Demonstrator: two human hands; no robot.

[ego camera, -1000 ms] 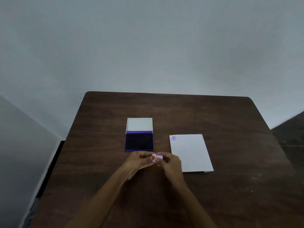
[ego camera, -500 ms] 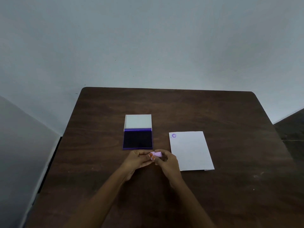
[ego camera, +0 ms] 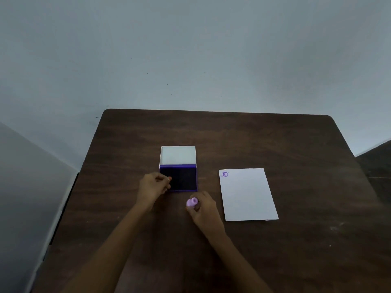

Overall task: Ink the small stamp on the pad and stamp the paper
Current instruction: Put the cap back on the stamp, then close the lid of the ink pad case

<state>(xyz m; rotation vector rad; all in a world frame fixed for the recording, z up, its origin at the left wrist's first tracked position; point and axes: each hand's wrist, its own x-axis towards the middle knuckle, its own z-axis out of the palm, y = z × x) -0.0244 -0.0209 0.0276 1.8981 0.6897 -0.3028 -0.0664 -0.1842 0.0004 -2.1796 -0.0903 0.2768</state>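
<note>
Dark wood table (ego camera: 275,144) is carrying an open ink pad (ego camera: 182,179), paper (ego camera: 247,197) lying to its right with a purple mark (ego camera: 225,174) far-left. Right hand (ego camera: 204,210) is gripping the small stamp (ego camera: 192,202) near the pad; left hand (ego camera: 153,187) is curling, fingertips pinched, at the pad's left edge.

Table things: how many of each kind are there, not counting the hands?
Ink pad: 1, lid open
Stamp: 1, lilac, held in the right hand
Paper: 1 sheet
Stamp mark: 1, purple, in the paper's far left corner
Total: 4
</note>
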